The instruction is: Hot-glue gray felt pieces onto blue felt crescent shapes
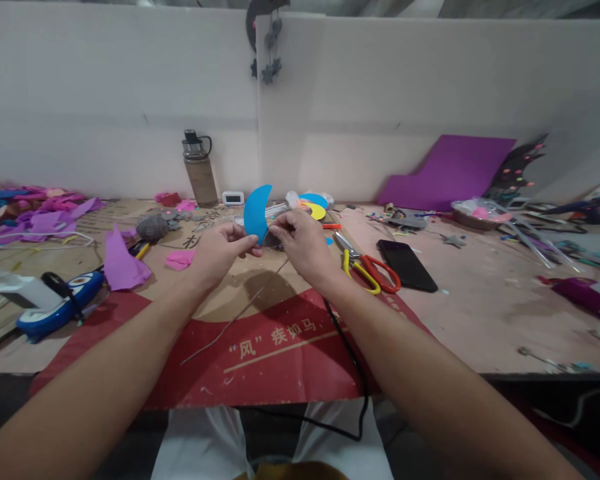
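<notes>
A blue crescent-shaped cutout [256, 212] stands upright above the table, pinched near its lower end by my left hand [225, 245]. My right hand [300, 241] is closed in a pinch at the crescent's lower right edge. From under the right hand a thin strand of grey yarn [235, 320] trails down to the left across the red printed sheet [195, 380]. How the yarn meets the crescent is hidden by the fingers. Scissors [365, 267] with red and yellow handles lie right of my right hand, beside a black phone [407, 265].
A ball of grey yarn [153, 227], pink and purple scraps [125, 260] and a blue power strip [63, 310] lie left. A bottle [200, 177] stands at the back. Purple sheet [455, 170] leans on the wall, right. A black cable [353, 353] hangs over the front edge.
</notes>
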{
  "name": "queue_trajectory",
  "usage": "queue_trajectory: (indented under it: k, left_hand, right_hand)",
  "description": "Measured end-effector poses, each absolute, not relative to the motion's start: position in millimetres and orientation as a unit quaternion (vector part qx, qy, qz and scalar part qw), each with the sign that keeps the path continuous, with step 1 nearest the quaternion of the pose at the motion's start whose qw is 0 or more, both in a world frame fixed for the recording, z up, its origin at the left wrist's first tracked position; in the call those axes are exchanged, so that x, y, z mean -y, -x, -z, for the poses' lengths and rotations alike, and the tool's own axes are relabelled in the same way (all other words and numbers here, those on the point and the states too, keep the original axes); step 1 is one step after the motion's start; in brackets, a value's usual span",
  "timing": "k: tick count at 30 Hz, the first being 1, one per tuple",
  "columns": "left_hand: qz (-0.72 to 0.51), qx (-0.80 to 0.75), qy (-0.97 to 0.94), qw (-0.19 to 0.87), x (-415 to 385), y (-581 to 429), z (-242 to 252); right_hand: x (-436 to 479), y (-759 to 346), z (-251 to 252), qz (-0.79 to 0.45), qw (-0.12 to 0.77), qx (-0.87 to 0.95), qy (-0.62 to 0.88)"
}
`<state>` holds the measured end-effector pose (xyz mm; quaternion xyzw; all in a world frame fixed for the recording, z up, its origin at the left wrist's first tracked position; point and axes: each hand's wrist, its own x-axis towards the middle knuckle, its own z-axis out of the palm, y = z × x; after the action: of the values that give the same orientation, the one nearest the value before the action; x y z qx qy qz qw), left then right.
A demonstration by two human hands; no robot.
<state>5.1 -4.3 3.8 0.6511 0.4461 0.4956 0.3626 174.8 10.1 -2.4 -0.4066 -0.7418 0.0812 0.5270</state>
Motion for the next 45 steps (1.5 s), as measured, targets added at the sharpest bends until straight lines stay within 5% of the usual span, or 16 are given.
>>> queue_trajectory:
  k: [6,24,33,45]
  left_hand:
    - [-0.467,-0.427,-0.676,0.378,1,-2,-3]
    - [-0.468,-0.411,-0.686,0.377,1,-1,-5]
    - [-0.478,-0.403,-0.601,0.498,-3,-6,7]
    - [-0.487,-0.418,-0.604,0.472,1,-8,4]
  right_hand:
    - [-7,-175,0,-0.078,0.518,0.744,0.415]
    - [-13,-183,0,-0.407,0.488,0.673,0.379]
    - [-18,-173,15,-0.403,0.574,0.584,0.409]
    - [-6,-169,7,-0.364,0.576,0.614,0.398]
